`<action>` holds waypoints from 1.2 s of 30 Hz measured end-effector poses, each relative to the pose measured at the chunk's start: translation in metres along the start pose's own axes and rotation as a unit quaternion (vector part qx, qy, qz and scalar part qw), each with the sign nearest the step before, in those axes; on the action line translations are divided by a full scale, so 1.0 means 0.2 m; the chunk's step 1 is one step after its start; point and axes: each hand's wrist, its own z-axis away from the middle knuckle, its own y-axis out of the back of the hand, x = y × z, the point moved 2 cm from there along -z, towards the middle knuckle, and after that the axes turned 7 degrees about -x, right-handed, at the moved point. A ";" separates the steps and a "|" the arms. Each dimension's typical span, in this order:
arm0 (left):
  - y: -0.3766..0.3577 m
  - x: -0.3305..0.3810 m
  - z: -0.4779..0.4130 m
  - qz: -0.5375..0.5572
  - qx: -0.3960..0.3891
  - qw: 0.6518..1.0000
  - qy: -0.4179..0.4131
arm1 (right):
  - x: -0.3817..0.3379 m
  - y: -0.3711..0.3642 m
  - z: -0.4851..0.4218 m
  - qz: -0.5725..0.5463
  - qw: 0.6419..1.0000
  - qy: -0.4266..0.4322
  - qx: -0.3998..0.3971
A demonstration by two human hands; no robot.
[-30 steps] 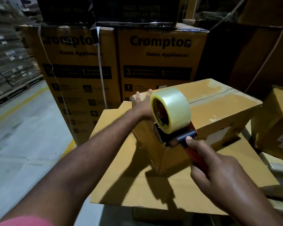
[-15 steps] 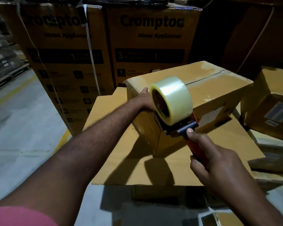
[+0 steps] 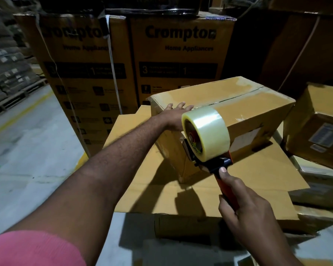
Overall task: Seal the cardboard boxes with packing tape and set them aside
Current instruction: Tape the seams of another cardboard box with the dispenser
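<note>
A brown cardboard box [image 3: 244, 104] stands on a flat cardboard sheet [image 3: 254, 181], its two top flaps meeting in a seam that runs away to the right. My left hand [image 3: 175, 117] rests flat on the box's near top corner, fingers straight. My right hand [image 3: 246, 214] grips the red handle of a tape dispenser [image 3: 215, 164]. The dispenser carries a big roll of clear tape [image 3: 208, 131], and its front end sits against the box's near end face. Glossy tape patches show on the box top.
Two tall printed cartons [image 3: 179, 60] stand behind the sheet, a white strap hanging over the left one. More brown boxes [image 3: 315, 127] are stacked at the right. Grey floor [image 3: 27, 150] with a yellow line lies to the left, beside stacked sacks on pallets [image 3: 6, 73].
My left hand has slid up from the box's near face onto its top corner, fingers now spread flat. The dispenser stays against the box's near end.
</note>
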 end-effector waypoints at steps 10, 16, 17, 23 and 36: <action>-0.11 -0.15 -0.25 -0.043 0.045 0.997 -0.055 | 0.12 -0.08 0.00 -0.031 0.999 -0.012 0.034; -0.09 -0.15 -0.24 -0.032 0.051 0.997 -0.055 | 0.15 -0.16 0.00 -0.032 0.997 -0.017 0.067; -0.09 -0.15 -0.23 -0.032 0.052 0.997 -0.053 | 0.15 -0.17 -0.01 -0.034 0.997 -0.016 0.064; -0.12 -0.08 -0.09 0.054 0.086 0.990 -0.099 | 0.14 -0.18 -0.06 -0.036 0.997 -0.025 0.062; -0.45 -0.14 0.18 0.163 0.147 0.963 -0.154 | 0.04 -0.15 -0.09 0.010 0.998 -0.036 0.044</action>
